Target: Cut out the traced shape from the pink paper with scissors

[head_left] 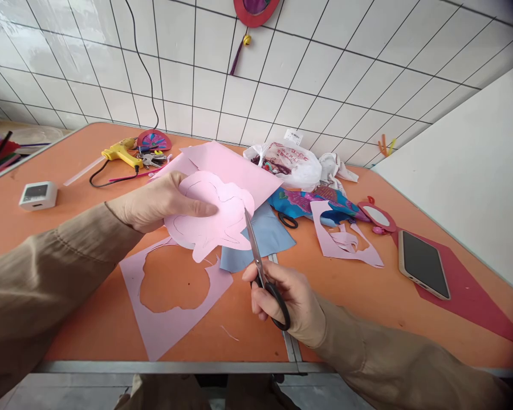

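Nearest in my head view, the right hand (pixel 291 299) is clamped round the scissors (pixel 255 249), their tip at the right side of the pink cut-out (pixel 216 229), which the left hand (pixel 160 196) pinches above the orange table (pixel 256 344) and which I would rotate slowly so its drawn line (pixel 231 200) feeds that tip, a pink sheet (pixel 233 165) behind.

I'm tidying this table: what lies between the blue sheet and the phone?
In the head view, a cut-up pink scrap lies between the blue sheet and the phone.
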